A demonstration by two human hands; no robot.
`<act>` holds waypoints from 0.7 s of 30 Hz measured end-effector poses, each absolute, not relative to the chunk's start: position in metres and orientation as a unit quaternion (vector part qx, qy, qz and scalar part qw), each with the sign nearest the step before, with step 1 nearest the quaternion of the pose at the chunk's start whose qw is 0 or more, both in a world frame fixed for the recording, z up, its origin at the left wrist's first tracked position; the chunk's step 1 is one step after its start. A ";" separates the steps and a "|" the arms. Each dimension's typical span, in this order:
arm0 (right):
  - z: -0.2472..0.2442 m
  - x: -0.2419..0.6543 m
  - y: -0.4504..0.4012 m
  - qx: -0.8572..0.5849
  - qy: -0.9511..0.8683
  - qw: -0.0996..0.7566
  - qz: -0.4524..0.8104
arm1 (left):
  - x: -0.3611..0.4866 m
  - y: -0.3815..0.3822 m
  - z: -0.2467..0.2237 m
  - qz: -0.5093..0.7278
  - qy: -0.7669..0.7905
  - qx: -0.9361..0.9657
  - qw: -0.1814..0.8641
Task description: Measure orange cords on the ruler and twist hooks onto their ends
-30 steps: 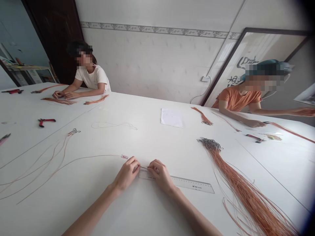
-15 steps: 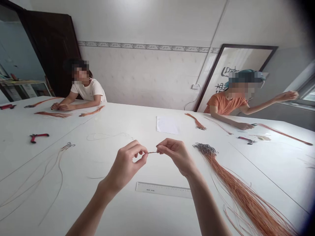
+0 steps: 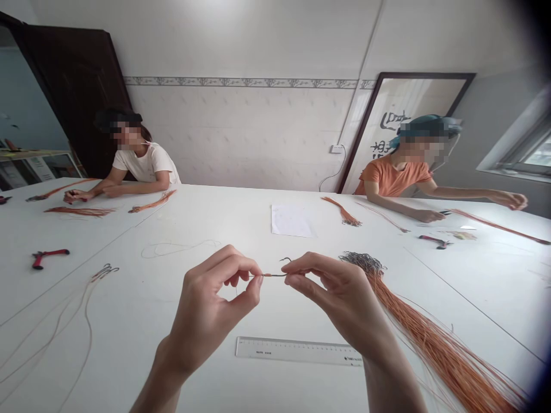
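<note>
head | left hand (image 3: 206, 318), right hand (image 3: 340, 301) | raised, close together | both pinching one hooked wire (image 3: 269, 275)

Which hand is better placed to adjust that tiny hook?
Probably the right hand: its fingertips pinch the wire just beside the hook, while the left hand holds farther away, at the orange-wrapped part.

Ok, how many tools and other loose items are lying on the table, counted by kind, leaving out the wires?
Red-handled pliers: 3
Clear ruler: 1
White paper sheet: 1
Total: 5
</note>
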State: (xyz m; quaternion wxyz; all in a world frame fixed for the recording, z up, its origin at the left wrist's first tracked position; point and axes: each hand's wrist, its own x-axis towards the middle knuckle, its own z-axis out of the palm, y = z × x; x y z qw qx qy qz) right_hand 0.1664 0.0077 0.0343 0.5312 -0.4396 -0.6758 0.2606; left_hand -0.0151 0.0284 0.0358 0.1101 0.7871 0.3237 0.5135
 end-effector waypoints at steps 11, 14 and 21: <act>0.036 0.162 0.001 -0.417 -0.727 0.524 0.151 | -0.012 0.019 0.036 0.544 0.312 0.763 0.158; 0.039 0.161 -0.003 -0.407 -0.729 0.530 0.149 | -0.012 0.015 0.036 0.550 0.306 0.763 0.147; 0.040 0.161 -0.009 -0.383 -0.737 0.540 0.139 | -0.012 0.009 0.035 0.562 0.285 0.771 0.096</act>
